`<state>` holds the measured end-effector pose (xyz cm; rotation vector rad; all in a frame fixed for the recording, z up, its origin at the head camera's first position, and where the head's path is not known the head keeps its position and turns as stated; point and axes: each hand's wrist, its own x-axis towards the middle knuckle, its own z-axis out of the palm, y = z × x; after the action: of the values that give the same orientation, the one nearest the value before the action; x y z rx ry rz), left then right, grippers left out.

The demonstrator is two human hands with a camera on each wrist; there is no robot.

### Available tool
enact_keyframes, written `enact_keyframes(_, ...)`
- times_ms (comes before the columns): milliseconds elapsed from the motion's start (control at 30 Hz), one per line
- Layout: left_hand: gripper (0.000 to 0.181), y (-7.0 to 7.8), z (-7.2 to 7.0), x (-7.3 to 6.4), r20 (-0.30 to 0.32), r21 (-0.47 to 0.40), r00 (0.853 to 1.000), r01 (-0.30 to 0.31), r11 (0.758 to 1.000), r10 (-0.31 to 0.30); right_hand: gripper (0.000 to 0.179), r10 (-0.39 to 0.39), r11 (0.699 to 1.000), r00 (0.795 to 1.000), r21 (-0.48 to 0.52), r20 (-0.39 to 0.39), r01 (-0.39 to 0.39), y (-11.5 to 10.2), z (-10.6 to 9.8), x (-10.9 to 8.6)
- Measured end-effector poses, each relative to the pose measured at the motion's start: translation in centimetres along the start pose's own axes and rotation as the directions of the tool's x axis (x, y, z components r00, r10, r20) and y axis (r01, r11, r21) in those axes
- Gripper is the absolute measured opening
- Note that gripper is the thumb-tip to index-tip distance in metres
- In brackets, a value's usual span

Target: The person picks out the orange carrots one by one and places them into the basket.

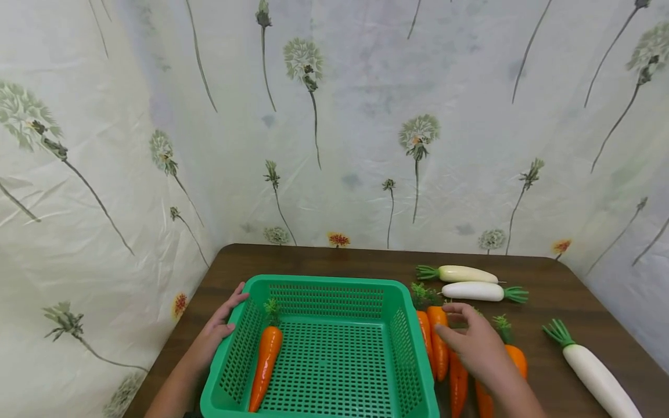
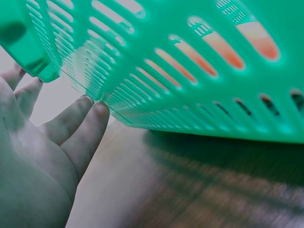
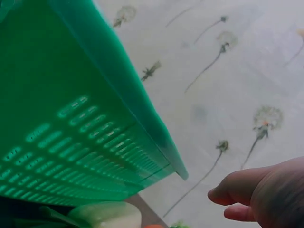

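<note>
A green plastic basket (image 1: 334, 281) with slotted walls stands on the table. One orange carrot (image 1: 267, 363) with a leafy top lies inside, along its left side. My left hand (image 1: 215, 334) rests against the basket's left rim; in the left wrist view its fingers (image 2: 83, 142) are extended by the slotted wall. Just right of the basket, my right hand (image 1: 473, 339) hovers over several carrots, its thumb and fingers spread near one carrot (image 1: 441, 351). Another carrot (image 1: 516, 357) lies beyond that hand, partly covered by it. Nothing shows between thumb and fingers in the right wrist view.
Two white radishes (image 1: 467, 274) with green stems lie side by side at the back right of the brown table (image 1: 324, 260). A third white radish (image 1: 601, 380) lies at the far right. A flower-patterned cloth (image 1: 355, 145) hangs behind the table.
</note>
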<state>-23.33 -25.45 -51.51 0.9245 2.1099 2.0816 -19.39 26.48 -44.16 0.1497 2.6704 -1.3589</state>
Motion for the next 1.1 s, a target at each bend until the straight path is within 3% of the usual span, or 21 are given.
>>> enact_keyframes(267, 0.055, 0.4, -0.2, -0.3, -0.012, 0.022, 1.0, -0.003, 1.0, 0.003, 0.067, -0.041, 0.999, 0.999, -0.029, 0.012, 0.041, 0.7, -0.3, 0.1)
enact_keyframes(500, 0.055, 0.4, -0.3, -0.3, -0.012, 0.046, 1.0, -0.003, 0.999, 0.003, 0.067, -0.018, 0.999, 1.0, -0.041, 0.018, 0.019, 1.9, -0.8, 0.3)
enact_keyframes(1100, 0.054, 0.1, 0.2, 0.1, -0.006, 0.019, 1.0, -0.012, 1.0, 0.012, 0.069, 0.018, 0.987, 0.998, -0.16, -0.056, -0.027, 4.5, -2.5, -0.2)
